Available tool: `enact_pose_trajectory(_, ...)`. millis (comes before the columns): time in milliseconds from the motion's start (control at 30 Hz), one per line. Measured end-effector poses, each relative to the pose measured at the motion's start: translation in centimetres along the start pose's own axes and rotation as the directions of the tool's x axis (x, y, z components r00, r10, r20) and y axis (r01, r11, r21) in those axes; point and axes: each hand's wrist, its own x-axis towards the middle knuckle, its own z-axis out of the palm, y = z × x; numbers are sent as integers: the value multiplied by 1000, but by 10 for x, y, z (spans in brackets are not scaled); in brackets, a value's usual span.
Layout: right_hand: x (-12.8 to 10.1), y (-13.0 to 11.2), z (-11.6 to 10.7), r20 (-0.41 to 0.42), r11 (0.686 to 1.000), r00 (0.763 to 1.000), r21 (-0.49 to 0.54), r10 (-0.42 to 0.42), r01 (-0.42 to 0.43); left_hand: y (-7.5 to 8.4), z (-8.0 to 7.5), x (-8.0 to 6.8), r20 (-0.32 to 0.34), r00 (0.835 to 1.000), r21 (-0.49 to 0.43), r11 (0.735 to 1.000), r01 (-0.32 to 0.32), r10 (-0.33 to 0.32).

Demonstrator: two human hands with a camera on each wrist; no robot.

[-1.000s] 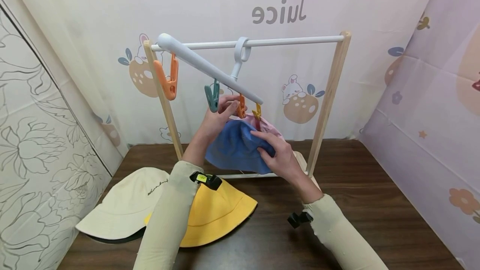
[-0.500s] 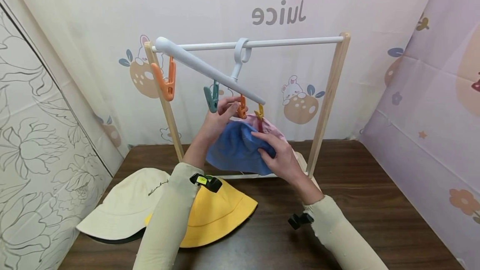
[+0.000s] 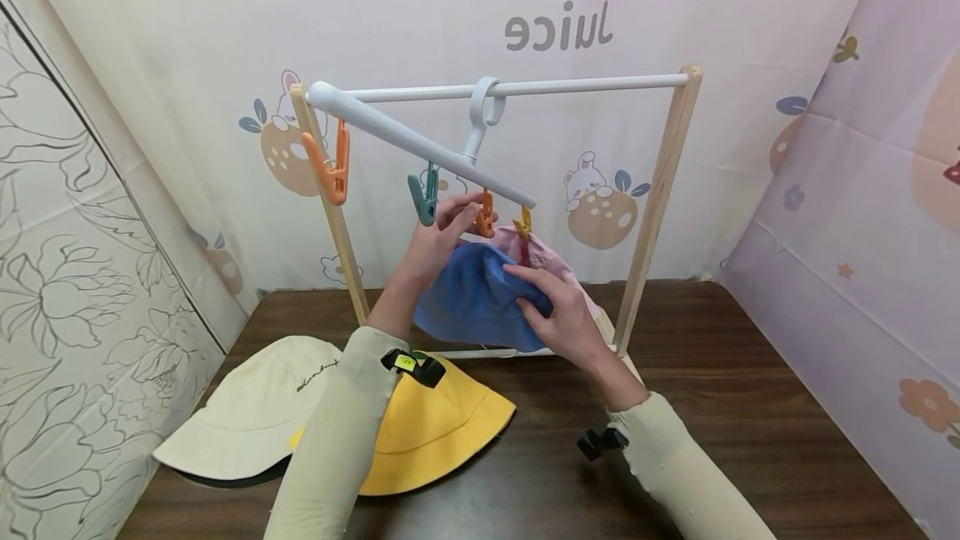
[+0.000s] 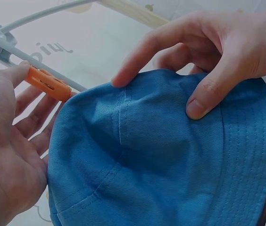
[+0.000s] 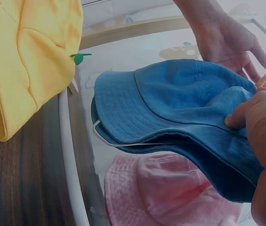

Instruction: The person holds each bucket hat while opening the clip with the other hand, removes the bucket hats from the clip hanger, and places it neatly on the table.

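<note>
Right grip [image 3: 564,319] pinching soft blue twill hat [image 3: 468,298], left grip [image 3: 438,232] squeezing orange plastic clip [image 3: 485,215]

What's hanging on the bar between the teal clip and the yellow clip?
An orange clip, pinched by the left hand, hangs between the teal clip and yellow clip, in the head view.

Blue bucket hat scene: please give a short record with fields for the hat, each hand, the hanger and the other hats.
Blue bucket hat: held up under the hanger, in front of the pink hat
Left hand: pinches the orange clip
Right hand: grips the blue hat's fabric
Hanger: white bar, tilted, hooked on the rack rail
Pink hat: hangs from the yellow clip
Yellow hat: on the table
Cream hat: beside the yellow one
</note>
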Motion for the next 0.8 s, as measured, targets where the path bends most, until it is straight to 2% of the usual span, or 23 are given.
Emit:
enact_pose_trajectory(433,-1,-1,-1,-13,1000,1000,10,-25,25,-2,1,0,-34,999,-1,1000,-31,31)
enact_pose_trajectory(800,-4,1,-1,-8,1000,1000,14,-21,21,-6,-1,-1,-7,999,-5,999,-40,40)
